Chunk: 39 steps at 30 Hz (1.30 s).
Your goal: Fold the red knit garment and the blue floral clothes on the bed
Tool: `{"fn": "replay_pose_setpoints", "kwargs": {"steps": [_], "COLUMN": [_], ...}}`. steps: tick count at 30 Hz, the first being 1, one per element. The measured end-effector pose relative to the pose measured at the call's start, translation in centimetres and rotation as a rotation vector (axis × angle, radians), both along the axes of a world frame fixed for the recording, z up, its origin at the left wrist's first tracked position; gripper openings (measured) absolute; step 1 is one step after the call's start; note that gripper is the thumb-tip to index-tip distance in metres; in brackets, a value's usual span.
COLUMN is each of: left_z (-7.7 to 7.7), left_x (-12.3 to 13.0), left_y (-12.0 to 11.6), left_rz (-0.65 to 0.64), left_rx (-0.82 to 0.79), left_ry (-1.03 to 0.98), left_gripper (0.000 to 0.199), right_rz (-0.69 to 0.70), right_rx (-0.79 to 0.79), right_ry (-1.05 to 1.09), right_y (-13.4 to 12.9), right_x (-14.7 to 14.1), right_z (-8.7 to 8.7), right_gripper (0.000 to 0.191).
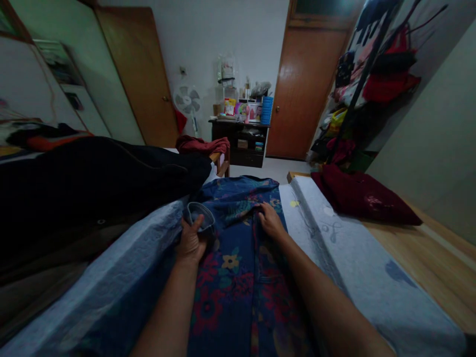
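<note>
A dark blue garment (230, 248) with red and yellow flowers lies spread over the pale bedding, its front edge running down the middle. My left hand (192, 240) holds the round cuff (201, 215) of a sleeve, thumb inside the opening and fingers around the outside. On the right, my right hand (269, 218) pinches the cloth near the top of the front edge. The far end of the garment reaches the bed's far edge.
Dark clothes (92, 178) are heaped at the left. A maroon cushion (368, 196) rests at the right on the pale mattress (357, 258) and wooden boards (405, 238). Beyond the bed stand a dark cabinet (247, 156) and a fan (188, 101).
</note>
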State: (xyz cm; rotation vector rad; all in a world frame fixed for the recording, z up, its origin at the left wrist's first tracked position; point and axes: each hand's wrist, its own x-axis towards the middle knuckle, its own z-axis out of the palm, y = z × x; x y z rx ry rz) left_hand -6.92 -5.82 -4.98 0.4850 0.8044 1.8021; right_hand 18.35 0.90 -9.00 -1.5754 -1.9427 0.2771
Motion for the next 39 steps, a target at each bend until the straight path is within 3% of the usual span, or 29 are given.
{"fn": "replay_pose_setpoints", "kwargs": {"steps": [4,8,11,15,19,22,27,33,36,39], "left_z": [-0.9,-0.9,0.3,3.1,5.3,5.7,5.2,3.8,2.9,2.4], "left_x": [0.1,0.1,0.5,1.6,2.4,2.7,3.3,5.4,6.6,7.7], "left_y": [0.6,0.9,1.0,1.0,0.8,0.0,-3.0,-6.3,-7.0,-7.2], "left_rz": [0.166,0.210,0.203,0.164,0.043,-0.071,-0.445,-0.797,-0.882,-0.877], "left_rx": [-0.045,-0.026,0.015,0.063,0.130,0.163,0.172,0.373,0.392,0.414], "left_ry": [0.274,0.505,0.609,0.669,0.711,0.743,1.014,1.490,1.575,1.635], "left_gripper": [0.067,0.055,0.049,0.050,0.051,0.057,0.059,0.062,0.064,0.065], "right_rz": [0.112,0.124,0.099,-0.021,-0.078,-0.039,-0.035,0.025,0.042,0.003], "right_rx": [-0.046,-0.045,-0.084,-0.105,-0.112,-0.149,-0.215,-0.269,-0.308,-0.317], "right_ry": [-0.105,-0.174,-0.184,-0.166,-0.141,-0.128,-0.087,0.091,0.231,0.382], "right_y": [1.3,1.5,2.3,5.0,8.2,9.8,11.2,12.2,12.3,11.4], "right_x": [-1.2,-1.4,-0.9,0.2,1.4,1.9,2.8,4.2,5.0,5.9], "right_z": [-1.3,-1.4,-0.5,0.6,1.0,0.8,-0.1,-0.5,0.0,0.8], "right_gripper": [0.041,0.037,0.037,0.039,0.034,0.035,0.047,0.059,0.048,0.037]}}
